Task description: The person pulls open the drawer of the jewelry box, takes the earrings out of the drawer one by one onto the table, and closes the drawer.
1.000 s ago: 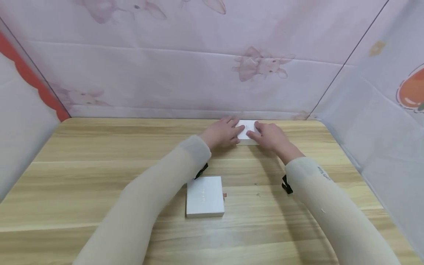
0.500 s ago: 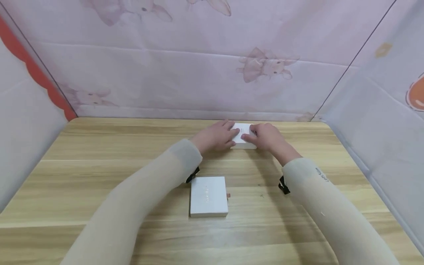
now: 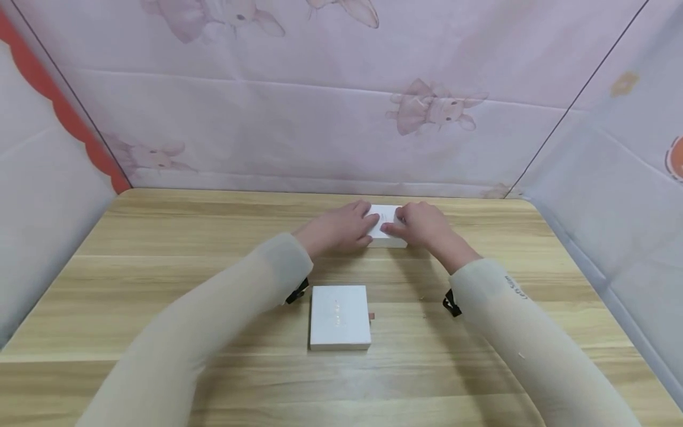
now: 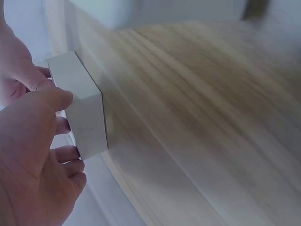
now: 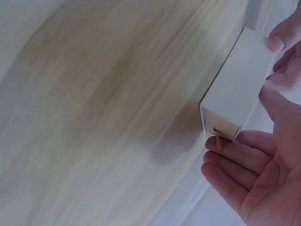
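Note:
A small white box (image 3: 388,242) lies flat near the far edge of the wooden table, with faint lettering on its top. My left hand (image 3: 338,228) holds its left end, thumb at the front edge and fingers spread over the top and side. On the other end, my right hand (image 3: 425,226) grips the box, its thumb on top. The right wrist view shows a short ribbon tab (image 5: 219,140) at that end, close to the right fingers (image 5: 235,157). Nearer to me sits a larger white box (image 3: 339,317) with gold lettering, touched by neither hand.
The larger box has a pinkish ribbon tab (image 3: 372,316) on its right side. A fabric wall (image 3: 299,130) printed with rabbits stands behind the wooden table (image 3: 213,237), and further panels flank it left and right. Tiny specks lie right of the larger box.
Both hands have drawn the small box slightly toward me and to the left, away from the far edge. The larger box stays in place; the head view has shifted a little.

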The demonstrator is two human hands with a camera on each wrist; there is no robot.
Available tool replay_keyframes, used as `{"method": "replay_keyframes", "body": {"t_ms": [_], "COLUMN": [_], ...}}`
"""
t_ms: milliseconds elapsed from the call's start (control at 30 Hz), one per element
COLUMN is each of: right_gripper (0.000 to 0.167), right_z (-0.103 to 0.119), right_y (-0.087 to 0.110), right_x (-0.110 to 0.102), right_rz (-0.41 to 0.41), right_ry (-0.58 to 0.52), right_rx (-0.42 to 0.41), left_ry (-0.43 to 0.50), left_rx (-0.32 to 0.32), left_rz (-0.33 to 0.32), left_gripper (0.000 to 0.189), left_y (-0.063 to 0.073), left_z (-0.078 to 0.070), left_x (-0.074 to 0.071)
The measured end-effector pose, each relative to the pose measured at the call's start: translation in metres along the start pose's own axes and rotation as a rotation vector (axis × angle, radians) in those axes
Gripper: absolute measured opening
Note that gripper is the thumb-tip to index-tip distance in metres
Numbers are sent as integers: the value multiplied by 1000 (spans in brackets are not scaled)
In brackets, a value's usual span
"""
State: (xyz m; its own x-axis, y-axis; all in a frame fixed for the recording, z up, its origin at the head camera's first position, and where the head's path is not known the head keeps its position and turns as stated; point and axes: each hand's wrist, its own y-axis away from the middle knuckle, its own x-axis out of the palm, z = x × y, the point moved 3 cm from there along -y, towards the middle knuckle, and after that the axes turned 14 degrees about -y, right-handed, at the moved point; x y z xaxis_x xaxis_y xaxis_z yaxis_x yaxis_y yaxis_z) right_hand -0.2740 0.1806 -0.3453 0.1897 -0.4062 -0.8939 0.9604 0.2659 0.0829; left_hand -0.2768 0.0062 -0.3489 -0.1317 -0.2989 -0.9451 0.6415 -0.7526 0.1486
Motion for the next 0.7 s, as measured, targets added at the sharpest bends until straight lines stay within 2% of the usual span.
{"method": "replay_keyframes", "body": {"t_ms": [233, 400, 700], "right_gripper": [43, 42, 40], "right_z": [14, 24, 38], "right_y": [1, 3, 7], "right_x": [3, 7, 10], "right_rz": [24, 37, 70], "right_ry": [67, 100, 97], "right_rx": [-18, -46, -44], "left_ry": [43, 62, 29], "left_rx": [-7, -10, -2], "left_rz": [-28, 5, -12], "left_gripper": [61, 62, 63], "left_y": [12, 26, 40], "left_z": [3, 4, 4], "left_x": [7, 8, 13]}}
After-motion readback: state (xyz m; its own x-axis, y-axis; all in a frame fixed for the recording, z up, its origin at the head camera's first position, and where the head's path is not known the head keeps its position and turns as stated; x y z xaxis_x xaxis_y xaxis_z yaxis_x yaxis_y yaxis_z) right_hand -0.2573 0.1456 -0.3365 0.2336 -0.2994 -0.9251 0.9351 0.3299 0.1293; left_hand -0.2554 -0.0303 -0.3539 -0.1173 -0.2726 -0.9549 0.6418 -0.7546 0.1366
